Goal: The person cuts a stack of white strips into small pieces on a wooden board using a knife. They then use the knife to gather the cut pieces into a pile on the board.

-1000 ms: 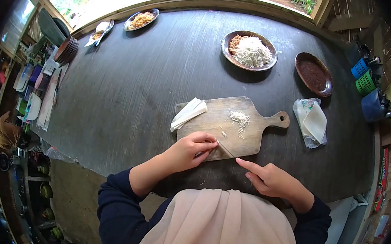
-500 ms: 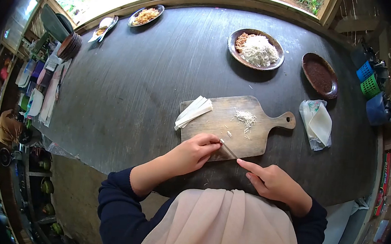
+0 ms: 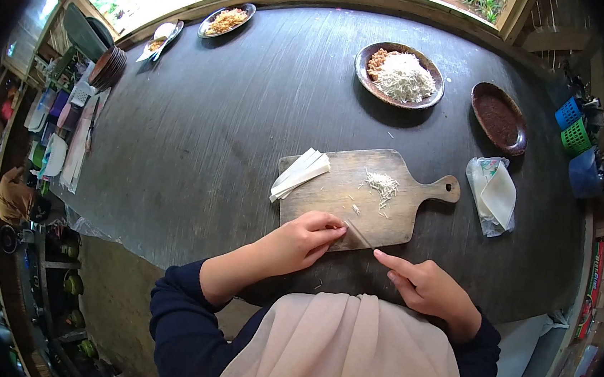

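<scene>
A wooden cutting board (image 3: pixel 400 215) with a handle lies on the dark table in front of me. My right hand (image 3: pixel 424 285) is closed around a knife (image 3: pixel 360 235), index finger stretched along it, its thin blade on the near part of the board. My left hand (image 3: pixel 310 238) pinches a piece of white strip at the blade tip; the fingers hide most of it. Flat white strips (image 3: pixel 301 175) lie stacked at the board's left edge. Fine white shreds (image 3: pixel 384 186) form a small heap on the right, with a few loose bits by the blade.
Beyond the board stands a bowl (image 3: pixel 360 77) holding white shreds and brown food. To its right are an oval dish (image 3: pixel 519 148) of dark paste and a plastic packet (image 3: pixel 490 196). A plate (image 3: pixel 203 34) of food sits far left, near stacked brown dishes (image 3: pixel 108 69).
Both hands and the knife have shifted slightly right and down along the board. The left fingers now cover more of the white piece, and the view has moved a little.
</scene>
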